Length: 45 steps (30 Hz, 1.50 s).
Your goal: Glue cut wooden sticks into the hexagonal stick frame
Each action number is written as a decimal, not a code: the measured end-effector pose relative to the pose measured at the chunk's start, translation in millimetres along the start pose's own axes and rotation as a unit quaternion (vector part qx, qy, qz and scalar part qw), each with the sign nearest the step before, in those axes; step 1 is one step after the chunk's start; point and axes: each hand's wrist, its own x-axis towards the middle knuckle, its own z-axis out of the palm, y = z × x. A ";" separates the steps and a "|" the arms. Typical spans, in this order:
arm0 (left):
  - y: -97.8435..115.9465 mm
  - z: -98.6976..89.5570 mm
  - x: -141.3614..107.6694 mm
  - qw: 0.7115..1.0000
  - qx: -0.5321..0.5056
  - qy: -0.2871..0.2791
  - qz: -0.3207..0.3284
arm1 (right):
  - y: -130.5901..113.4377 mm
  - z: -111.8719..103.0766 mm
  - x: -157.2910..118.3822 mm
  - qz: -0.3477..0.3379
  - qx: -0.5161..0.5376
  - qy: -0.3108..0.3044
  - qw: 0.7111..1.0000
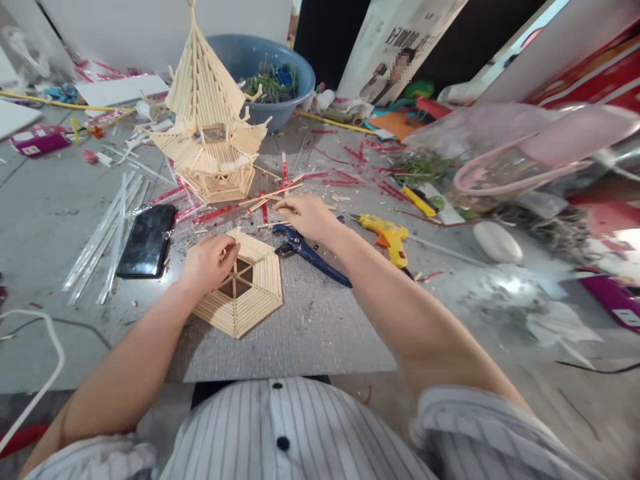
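Observation:
My left hand (210, 262) is closed over the upper left of a flat, six-sided panel (257, 287) of thin wooden sticks. Its fingertips are pressed together, and anything between them is too small to make out. The panel lies on the table, with spokes crossing its open centre. My right hand (306, 217) reaches beyond the panel, thumb and fingers pinched at a thin wooden stick (270, 197) in a loose pile. A dark blue hand cutter (320, 261) lies partly beneath my right wrist. Behind the pile stands a tiered stick tower (207, 113) with a pointed roof.
A yellow glue gun (387, 237) lies right of my forearm. At left are a black phone (147, 243) and clear glue sticks (103, 240). A blue basin (295, 80) stands behind the tower. Red strips (347, 177), a yellow cutter knife (419, 201) and a white mouse-shaped object (497, 242) lie to the right.

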 end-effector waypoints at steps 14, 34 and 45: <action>31.5 0.5 -6.0 0.986 0.033 -0.145 0.072 | -40.7 39.8 -83.2 -0.020 0.300 -0.001 0.954; 72.8 -3.2 -13.4 0.995 0.025 -0.061 0.081 | -30.9 33.4 -104.0 0.010 0.380 0.021 0.925; 37.3 -5.7 8.7 0.971 -0.210 -0.007 -0.112 | -8.5 7.2 -101.8 0.121 -0.132 0.042 0.983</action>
